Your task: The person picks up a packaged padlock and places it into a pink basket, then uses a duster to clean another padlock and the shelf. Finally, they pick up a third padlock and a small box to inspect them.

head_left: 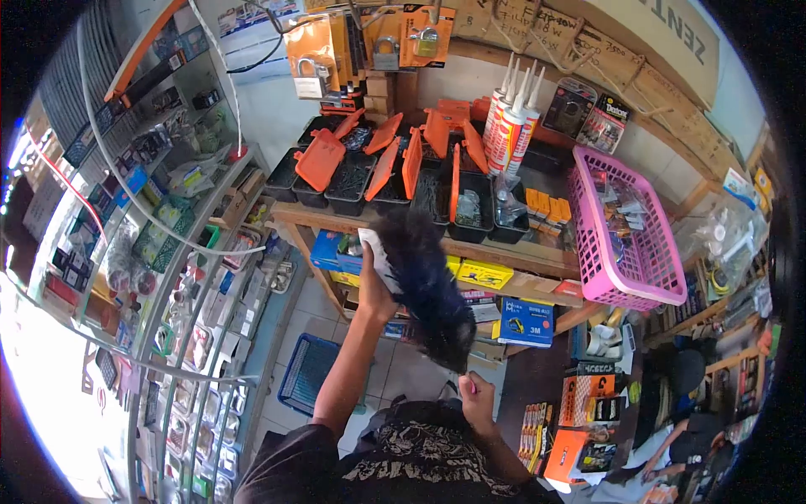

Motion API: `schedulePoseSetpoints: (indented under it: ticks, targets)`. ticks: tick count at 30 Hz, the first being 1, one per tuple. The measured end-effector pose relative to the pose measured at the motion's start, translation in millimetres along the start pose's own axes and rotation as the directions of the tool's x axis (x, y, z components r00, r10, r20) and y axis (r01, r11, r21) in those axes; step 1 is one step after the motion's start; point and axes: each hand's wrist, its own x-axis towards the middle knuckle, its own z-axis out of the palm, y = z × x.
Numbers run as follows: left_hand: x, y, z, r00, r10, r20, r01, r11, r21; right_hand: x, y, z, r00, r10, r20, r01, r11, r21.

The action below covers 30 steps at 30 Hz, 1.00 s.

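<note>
My left hand [374, 290] is raised in front of the wooden shelf [512, 252] and grips a flat white item [379, 249] by its lower end. Right beside it is a dark blue-black feather duster [428, 286], which slants down toward my body. My right hand [476, 395] is closed around the duster's handle end, close to my chest. The duster's fluffy head reaches up to the shelf's front edge, just below the black bins with orange lids [353, 176]. Whether the white item touches the duster is hard to tell.
Sealant tubes [510, 118] stand behind the bins, and padlocks on orange cards [312, 50] hang above. A pink basket [646, 277] sits at right. Boxes fill the lower shelf [525, 323]. A blue crate [306, 370] lies on the floor beside a glass display rack [193, 319]. Another person [688, 437] is at lower right.
</note>
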Motion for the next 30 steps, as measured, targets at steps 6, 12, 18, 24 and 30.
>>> schedulePoseSetpoints:
  ticks: [6,12,18,24,30]
  targets:
    - [8,7,10,0.997,0.065,0.051,-0.062,0.997,-0.052,4,26,-3,0.998,-0.020,0.060,0.021,1.000,-0.020]
    - [17,5,-3,0.988,0.150,0.046,-0.151,0.988,0.018,7,13,-4,0.990,-0.103,0.102,0.114,0.987,-0.112]
    - [35,7,-8,0.774,0.284,0.565,0.005,0.891,-0.455,6,26,-3,0.977,-0.084,0.196,0.104,0.990,-0.095]
    - [13,4,3,0.975,0.117,-0.190,-0.100,0.990,0.096,8,16,-6,0.990,0.002,0.138,-0.002,1.000,0.001]
    - [1,11,33,0.985,0.139,-0.105,-0.123,0.982,0.145,18,27,-1,0.993,-0.006,0.117,0.006,1.000,0.002]
